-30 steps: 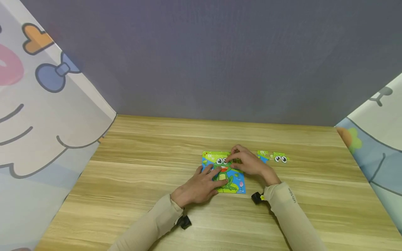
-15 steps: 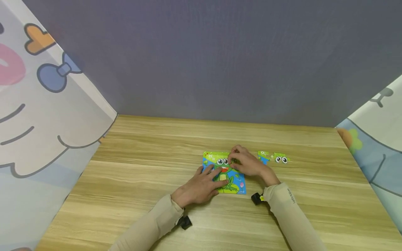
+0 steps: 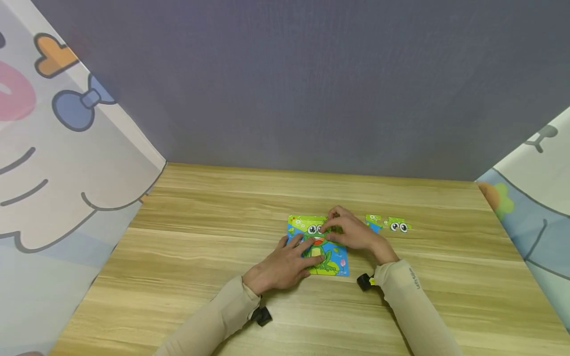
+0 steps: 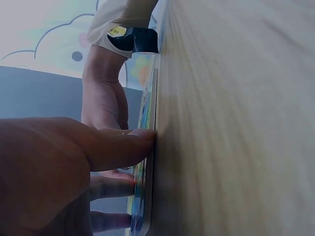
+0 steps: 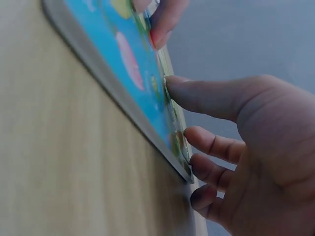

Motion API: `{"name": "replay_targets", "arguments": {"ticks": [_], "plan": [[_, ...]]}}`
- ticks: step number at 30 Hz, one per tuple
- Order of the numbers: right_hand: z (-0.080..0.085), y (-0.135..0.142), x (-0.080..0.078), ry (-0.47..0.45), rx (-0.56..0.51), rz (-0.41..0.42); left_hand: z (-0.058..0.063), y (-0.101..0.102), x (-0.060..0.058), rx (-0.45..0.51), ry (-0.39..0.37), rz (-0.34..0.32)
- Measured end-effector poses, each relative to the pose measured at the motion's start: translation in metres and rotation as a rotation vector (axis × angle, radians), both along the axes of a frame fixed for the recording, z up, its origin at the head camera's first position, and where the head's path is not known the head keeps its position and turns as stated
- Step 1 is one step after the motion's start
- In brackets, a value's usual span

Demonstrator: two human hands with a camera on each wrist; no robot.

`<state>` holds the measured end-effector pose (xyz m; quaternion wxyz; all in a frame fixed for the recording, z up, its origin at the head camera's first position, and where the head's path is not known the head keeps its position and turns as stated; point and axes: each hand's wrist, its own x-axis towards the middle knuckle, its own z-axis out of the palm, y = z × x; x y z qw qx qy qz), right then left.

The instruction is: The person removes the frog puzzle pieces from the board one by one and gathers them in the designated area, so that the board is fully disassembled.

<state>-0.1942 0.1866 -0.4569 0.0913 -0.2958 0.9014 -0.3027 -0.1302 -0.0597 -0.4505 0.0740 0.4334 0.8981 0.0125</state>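
Observation:
A frog jigsaw puzzle (image 3: 337, 252) in a flat square tray lies on the wooden table. My left hand (image 3: 280, 262) rests across its left side with fingers spread; in the left wrist view the thumb (image 4: 128, 147) sits at the tray's near edge. Bent over the upper right part of the picture, my right hand (image 3: 352, 231) pinches a puzzle piece (image 5: 178, 130) at the tray's surface, with thumb and fingertips around it. Most of that piece is hidden by the fingers. Beside this hand lie a flowered green and blue piece (image 3: 375, 226) and a piece with frog eyes (image 3: 396, 221).
The wooden table (image 3: 213, 212) stretches out on both sides of the puzzle. A grey partition (image 3: 285, 89) rises behind it, and cartoon-printed panels (image 3: 80, 158) stand at left and right. Black wrist cameras (image 3: 262, 315) hang below both cuffs.
My right fingers shift very slightly at the upper right of the puzzle. The left hand stays where it was, and the two loose pieces have not moved.

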Motion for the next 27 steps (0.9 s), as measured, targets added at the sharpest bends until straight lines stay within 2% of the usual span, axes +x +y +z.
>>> {"name": "replay_targets", "arguments": {"ticks": [9,19,23,27], "plan": [[-0.0026,0.0026,-0.0015,0.003,0.018,-0.024,-0.0002,0.0004,0.0000,-0.008,0.000,0.001],[-0.0038,0.0010,-0.0032,-0.004,0.010,-0.005,-0.0003,0.0000,-0.0002,-0.006,-0.002,0.004],[-0.0036,0.0011,-0.0012,-0.010,0.006,-0.029,-0.0005,0.0006,0.0001,-0.023,-0.003,0.007],[-0.0035,0.0019,0.0000,-0.017,0.016,-0.095,-0.0004,0.0009,-0.0003,-0.035,0.008,0.003]]}}
